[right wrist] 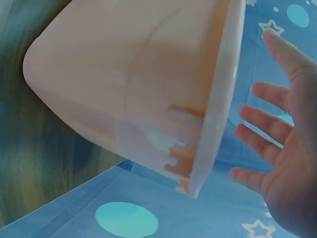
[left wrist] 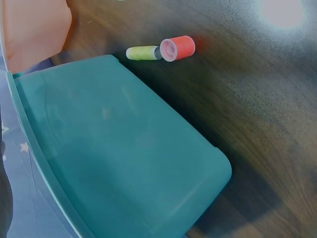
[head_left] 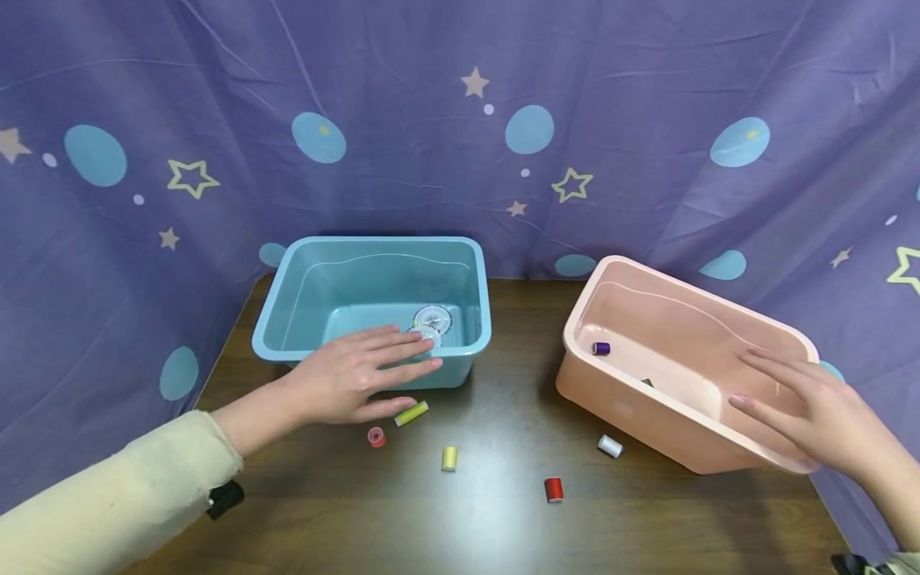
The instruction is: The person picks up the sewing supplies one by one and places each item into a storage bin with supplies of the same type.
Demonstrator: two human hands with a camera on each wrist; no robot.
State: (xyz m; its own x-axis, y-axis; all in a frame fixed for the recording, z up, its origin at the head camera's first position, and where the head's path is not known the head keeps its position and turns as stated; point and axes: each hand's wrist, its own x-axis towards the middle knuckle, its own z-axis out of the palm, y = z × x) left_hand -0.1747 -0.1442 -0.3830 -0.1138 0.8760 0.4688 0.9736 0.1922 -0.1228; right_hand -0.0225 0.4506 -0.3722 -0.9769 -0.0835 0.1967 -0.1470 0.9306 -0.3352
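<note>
Hands (head_left: pixel 355 375) near bins (head_left: pixel 477 303), star-printed cloth (head_left: pixel 424 184) behind

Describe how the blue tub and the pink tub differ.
The blue tub sits roughly square to the table's back edge, while the pink tub is turned at an angle. The blue tub holds round, clear discs; the pink tub holds a purple spool and a small dark item, too small to identify. Both are open-topped, with a rounded rim.
</note>
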